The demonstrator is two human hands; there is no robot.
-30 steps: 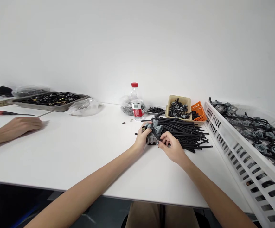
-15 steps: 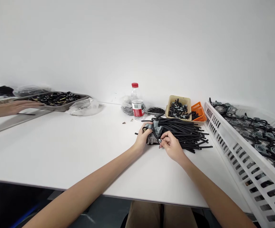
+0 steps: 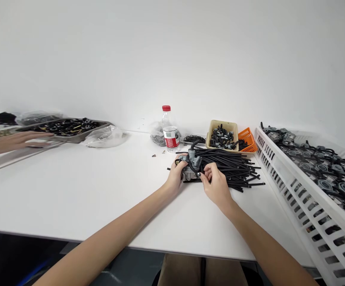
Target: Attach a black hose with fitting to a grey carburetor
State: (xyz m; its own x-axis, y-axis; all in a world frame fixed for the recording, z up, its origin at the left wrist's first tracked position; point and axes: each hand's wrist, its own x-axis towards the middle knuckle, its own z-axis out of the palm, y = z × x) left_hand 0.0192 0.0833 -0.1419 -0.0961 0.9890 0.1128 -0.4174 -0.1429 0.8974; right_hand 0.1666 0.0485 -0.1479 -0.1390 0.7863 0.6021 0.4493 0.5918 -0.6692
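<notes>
table: I see the white flat tabletop (image 3: 80, 190) nearest me, both forearms reaching out over it to the work at centre
left hand: my left hand (image 3: 176, 177) is curled round the near-left side of the small grey cast-metal carburettor body (image 3: 189, 167), fingers wrapped on it; looks like a steadying grip so the part stays up off the table w/ its fittings facing the other hand
right hand: my right hand (image 3: 216, 183) is pinched, thumb & fingertips together on a thin black rubber hose (image 3: 194, 169) that runs down the carb's right side; can't tell if the hose end is seated on a fitting, fingers hide it
carb position: centre of table, held betw. both hands, touching the near-left edge of the pile
hose pile: loose heap of cut black rubber hoses (image 3: 232, 165) just behind & right of the hands, within easy reach
right side: long white slotted plastic crate (image 3: 297, 186) along the right edge, holding carbs w/ hoses on
further back: clear plastic water bottle w/ red cap (image 3: 168, 129), tan square plastic tub of black clips (image 3: 222, 136), small orange plastic basket (image 3: 248, 139) beside it
far left: another person's hand (image 3: 17, 139) flat by a grey metal tray of small black parts (image 3: 62, 127), well apart from mine
</notes>
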